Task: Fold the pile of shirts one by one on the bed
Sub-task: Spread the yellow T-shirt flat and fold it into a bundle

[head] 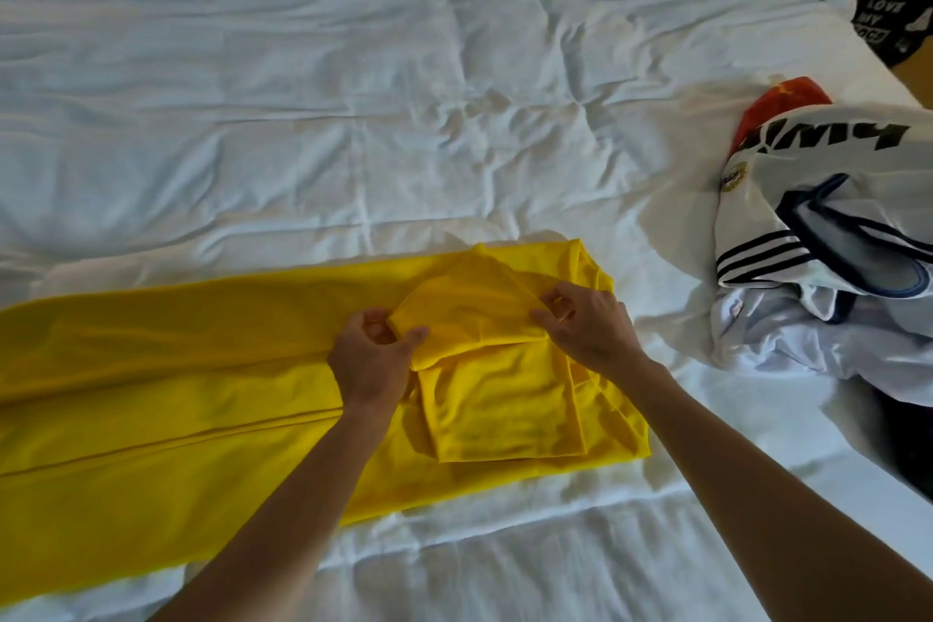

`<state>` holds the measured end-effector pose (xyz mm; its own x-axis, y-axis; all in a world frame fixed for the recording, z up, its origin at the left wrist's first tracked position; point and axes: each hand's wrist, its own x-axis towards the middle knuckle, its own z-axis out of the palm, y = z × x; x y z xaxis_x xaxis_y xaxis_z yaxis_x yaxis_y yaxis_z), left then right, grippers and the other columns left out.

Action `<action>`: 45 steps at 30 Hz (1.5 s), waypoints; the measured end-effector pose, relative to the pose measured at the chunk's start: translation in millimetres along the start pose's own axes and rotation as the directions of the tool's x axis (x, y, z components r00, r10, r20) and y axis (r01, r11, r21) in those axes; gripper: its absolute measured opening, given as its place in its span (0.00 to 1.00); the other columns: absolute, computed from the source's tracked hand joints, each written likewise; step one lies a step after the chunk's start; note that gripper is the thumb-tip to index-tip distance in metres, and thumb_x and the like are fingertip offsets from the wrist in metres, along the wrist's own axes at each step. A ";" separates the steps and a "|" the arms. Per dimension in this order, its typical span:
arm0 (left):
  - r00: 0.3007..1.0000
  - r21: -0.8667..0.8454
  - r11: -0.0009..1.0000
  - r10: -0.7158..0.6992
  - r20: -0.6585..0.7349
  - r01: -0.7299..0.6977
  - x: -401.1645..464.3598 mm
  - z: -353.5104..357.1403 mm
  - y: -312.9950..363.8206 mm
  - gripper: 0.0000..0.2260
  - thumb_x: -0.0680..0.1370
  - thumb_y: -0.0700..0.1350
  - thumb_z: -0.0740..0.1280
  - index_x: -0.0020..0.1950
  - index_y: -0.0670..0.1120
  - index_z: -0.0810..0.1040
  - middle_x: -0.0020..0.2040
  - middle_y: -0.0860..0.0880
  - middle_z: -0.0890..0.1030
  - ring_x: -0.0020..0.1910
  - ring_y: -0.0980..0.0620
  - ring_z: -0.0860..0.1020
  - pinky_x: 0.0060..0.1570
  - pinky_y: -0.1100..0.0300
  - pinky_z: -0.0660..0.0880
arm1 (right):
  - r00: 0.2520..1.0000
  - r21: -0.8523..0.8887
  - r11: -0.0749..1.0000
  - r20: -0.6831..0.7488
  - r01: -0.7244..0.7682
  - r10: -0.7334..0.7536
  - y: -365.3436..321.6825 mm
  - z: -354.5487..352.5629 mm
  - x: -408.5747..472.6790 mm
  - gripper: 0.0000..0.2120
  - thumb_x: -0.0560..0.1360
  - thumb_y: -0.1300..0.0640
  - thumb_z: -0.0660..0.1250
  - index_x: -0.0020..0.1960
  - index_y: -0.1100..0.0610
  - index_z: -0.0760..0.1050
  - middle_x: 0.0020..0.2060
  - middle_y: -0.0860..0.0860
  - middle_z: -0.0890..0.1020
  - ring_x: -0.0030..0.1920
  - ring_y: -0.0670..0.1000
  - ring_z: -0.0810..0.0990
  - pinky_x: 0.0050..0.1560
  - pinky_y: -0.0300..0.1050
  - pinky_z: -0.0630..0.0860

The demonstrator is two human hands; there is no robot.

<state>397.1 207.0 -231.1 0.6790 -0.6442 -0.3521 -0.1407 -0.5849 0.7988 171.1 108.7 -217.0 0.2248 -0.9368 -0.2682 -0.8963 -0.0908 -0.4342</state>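
A yellow shirt (166,369) lies spread lengthwise across the near part of the white bed (353,116), reaching from the left edge of the view to the middle. Its right end has a sleeve flap raised off the body. My left hand (368,359) pinches the flap's left corner between thumb and fingers. My right hand (588,321) pinches the flap's right corner. At the right lies the pile of shirts (828,237): a white jersey with black stripes and black lettering on top, a red garment (780,104) showing behind it.
A dark item with white lettering (891,28) sits beyond the bed's far right corner. The rumpled white duvet stretches across the far half of the bed. Something dark shows under the pile at the right edge (903,434).
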 end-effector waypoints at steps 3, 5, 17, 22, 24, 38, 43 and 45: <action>0.995 -0.023 0.995 0.097 -0.023 -0.098 -1.0 -2.2 -3.3 0.17 0.67 0.40 0.80 0.54 0.43 0.81 0.44 0.49 0.82 0.36 0.56 0.77 0.34 0.72 0.67 | 0.997 0.052 0.999 -0.071 0.015 -0.012 10.1 3.9 -0.6 0.05 0.76 0.51 0.70 0.47 0.52 0.82 0.40 0.48 0.84 0.48 0.59 0.81 0.52 0.57 0.76; 0.992 0.008 0.992 0.125 -0.006 -0.125 0.1 -2.4 -8.8 0.16 0.68 0.38 0.79 0.54 0.42 0.82 0.43 0.48 0.81 0.38 0.54 0.77 0.35 0.72 0.67 | 0.995 0.052 0.998 -0.099 0.025 -0.019 16.0 8.1 -1.7 0.06 0.76 0.52 0.69 0.48 0.53 0.82 0.41 0.52 0.85 0.47 0.61 0.82 0.48 0.58 0.78; 0.981 0.062 0.980 0.189 0.042 -0.191 -4.8 2.7 -28.0 0.18 0.68 0.41 0.79 0.56 0.45 0.81 0.47 0.43 0.83 0.42 0.44 0.80 0.47 0.50 0.77 | 0.949 -0.118 0.993 -0.312 0.008 -0.044 14.0 25.3 -2.9 0.09 0.80 0.53 0.62 0.56 0.56 0.77 0.52 0.55 0.82 0.54 0.62 0.77 0.50 0.56 0.71; 0.791 0.373 0.728 0.612 0.024 -0.575 -16.9 13.8 -25.6 0.24 0.75 0.52 0.66 0.67 0.40 0.76 0.67 0.37 0.75 0.66 0.38 0.73 0.64 0.44 0.68 | 0.813 -0.242 0.846 -0.247 0.476 -0.528 -25.1 58.8 -29.6 0.18 0.81 0.53 0.57 0.68 0.53 0.74 0.72 0.51 0.72 0.72 0.55 0.68 0.68 0.58 0.61; 0.766 0.427 0.653 0.617 0.180 -0.626 -21.4 29.6 -28.7 0.25 0.80 0.53 0.57 0.73 0.42 0.71 0.75 0.40 0.68 0.74 0.40 0.67 0.70 0.41 0.63 | 0.798 -0.235 0.776 -0.005 0.585 -0.603 -27.8 71.8 -24.9 0.23 0.82 0.49 0.52 0.75 0.51 0.65 0.78 0.48 0.60 0.79 0.52 0.54 0.76 0.62 0.48; 0.783 0.665 0.448 0.505 0.364 -0.598 -18.4 46.6 -58.8 0.27 0.82 0.56 0.50 0.79 0.45 0.62 0.80 0.45 0.59 0.79 0.44 0.57 0.74 0.39 0.56 | 0.891 -0.241 0.875 -0.074 0.421 -0.449 -17.5 59.5 -0.4 0.29 0.82 0.45 0.49 0.80 0.54 0.52 0.80 0.49 0.50 0.80 0.52 0.43 0.76 0.65 0.40; 0.748 0.618 0.451 0.540 0.386 -0.644 -22.2 32.2 -63.5 0.27 0.83 0.57 0.50 0.79 0.45 0.61 0.80 0.46 0.59 0.80 0.46 0.55 0.75 0.40 0.54 | 0.880 -0.315 0.830 0.043 0.461 -0.473 -12.3 85.8 -3.7 0.27 0.82 0.45 0.49 0.80 0.50 0.55 0.80 0.45 0.51 0.80 0.50 0.44 0.75 0.66 0.43; 0.722 0.594 0.436 0.552 0.417 -0.676 -24.2 24.7 -68.2 0.27 0.84 0.57 0.48 0.79 0.46 0.61 0.80 0.47 0.59 0.80 0.48 0.54 0.76 0.42 0.52 | 0.881 -0.333 0.822 0.066 0.462 -0.468 -13.7 85.8 -2.7 0.27 0.82 0.44 0.49 0.80 0.49 0.55 0.80 0.45 0.50 0.80 0.50 0.44 0.75 0.65 0.41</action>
<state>372.5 250.3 -289.1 0.1125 -0.9935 -0.0167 -0.9486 -0.1123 0.2960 215.6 141.5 -284.1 0.6430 -0.7605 -0.0902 -0.7603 -0.6197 -0.1949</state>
